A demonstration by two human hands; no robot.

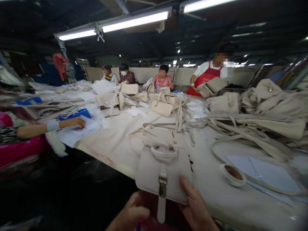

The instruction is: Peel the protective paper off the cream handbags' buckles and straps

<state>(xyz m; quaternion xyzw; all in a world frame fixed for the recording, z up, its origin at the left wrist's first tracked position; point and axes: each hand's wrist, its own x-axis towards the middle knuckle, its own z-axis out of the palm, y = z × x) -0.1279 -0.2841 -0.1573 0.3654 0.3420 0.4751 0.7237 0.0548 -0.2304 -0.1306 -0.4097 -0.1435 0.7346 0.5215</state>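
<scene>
A pale beige handbag (149,166) lies flap up at the table's near edge, its bottom tilted toward me. A metal buckle (163,184) sits on its front strap, whose loose end hangs past the lower edge. The top handle (165,152) is wrapped in clear plastic. My right hand (196,203) grips the lower right corner, thumb on the flap and fingers underneath. At the lower left edge, my left hand (132,211) is curled with its fingertips tucked against the bag's underside, partly hidden.
Beige bags (162,107) and straps heap across the table (115,134). A tape roll (233,175) and white sheets (267,173) lie at right. At left, a co-worker's hand (75,122) rests by papers and a blue object (83,113). Several people work across the table.
</scene>
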